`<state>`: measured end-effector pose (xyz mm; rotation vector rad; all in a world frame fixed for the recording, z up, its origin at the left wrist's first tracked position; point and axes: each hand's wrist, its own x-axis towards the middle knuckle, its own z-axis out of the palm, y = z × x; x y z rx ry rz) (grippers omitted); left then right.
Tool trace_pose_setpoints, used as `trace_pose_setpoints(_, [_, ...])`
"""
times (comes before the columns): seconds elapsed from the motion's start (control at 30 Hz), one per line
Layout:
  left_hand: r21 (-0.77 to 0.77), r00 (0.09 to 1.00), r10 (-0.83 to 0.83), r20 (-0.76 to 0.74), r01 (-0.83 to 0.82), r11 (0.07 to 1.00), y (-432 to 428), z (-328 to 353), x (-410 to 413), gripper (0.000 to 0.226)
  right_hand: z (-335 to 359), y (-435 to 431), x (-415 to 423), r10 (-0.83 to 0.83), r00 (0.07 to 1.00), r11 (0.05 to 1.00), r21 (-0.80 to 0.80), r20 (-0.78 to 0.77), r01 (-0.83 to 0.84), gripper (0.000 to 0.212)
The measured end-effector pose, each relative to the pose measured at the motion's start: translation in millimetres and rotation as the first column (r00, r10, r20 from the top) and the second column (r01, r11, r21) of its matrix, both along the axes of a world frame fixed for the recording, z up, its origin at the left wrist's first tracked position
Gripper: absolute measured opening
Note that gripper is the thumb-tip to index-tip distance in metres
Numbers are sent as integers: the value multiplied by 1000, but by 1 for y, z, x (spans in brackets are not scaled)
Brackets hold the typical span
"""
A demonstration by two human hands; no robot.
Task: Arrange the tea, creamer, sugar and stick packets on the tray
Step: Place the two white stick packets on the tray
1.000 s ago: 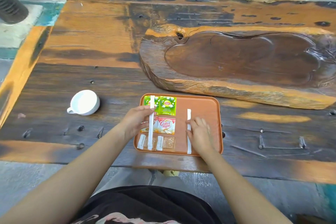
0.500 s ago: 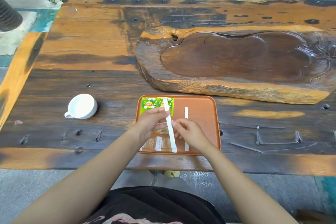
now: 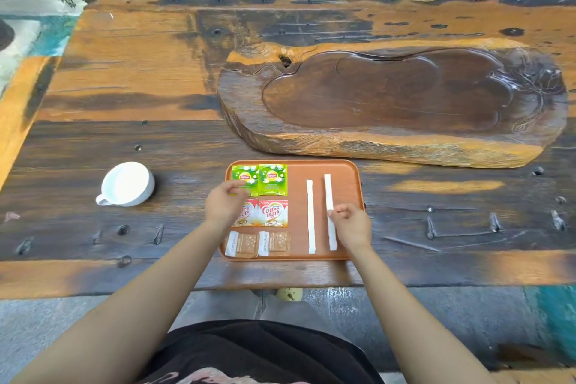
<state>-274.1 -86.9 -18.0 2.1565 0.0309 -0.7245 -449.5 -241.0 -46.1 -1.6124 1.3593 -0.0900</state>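
Tray (image 3: 353, 171) holds packets in rows; right hand (image 3: 352, 226) touching stick (image 3: 329, 196)

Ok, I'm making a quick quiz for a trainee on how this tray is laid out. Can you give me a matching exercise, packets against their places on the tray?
Things:
1. Lipton tea packets
2. Coffee-mate creamer packets
3. brown sugar packets
4. white stick packets

Places on the orange tray:
A. near row, left side
B. right half, lying lengthwise side by side
C. far row, left side
D. middle row, left side

Pairs: 1-C, 2-D, 3-A, 4-B
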Motion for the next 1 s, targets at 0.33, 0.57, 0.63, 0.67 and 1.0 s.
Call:
trace_pose_setpoints(0.33, [223, 1000, -6, -24, 11, 975, 52, -32, 9, 33, -11, 7, 5, -2, 977, 992, -126, -215, -26, 7])
trace_pose_setpoints(0.57, [144, 995, 23, -101, -9, 990, 53, -37, 10, 24, -13, 9, 2, 11, 966, 975, -212, -258, -68, 8])
trace_pose_setpoints(0.63, [132, 994, 25, -108, -11, 991, 53, -37, 10, 24, -13, 10, 2, 4, 965, 973, -220, -261, -63, 8])
trace_pose_setpoints(0.67, [129, 994, 23, -110, -9, 992, 53, -37, 10, 24, -12, 10, 2, 0, 965, 973, -224, -263, -61, 8])
trace_pose_setpoints(1.0, [92, 985, 49, -166, -34, 995, 55, -38, 13, 21, -11, 5, 0, 7, 973, 969, -240, -232, -64, 11])
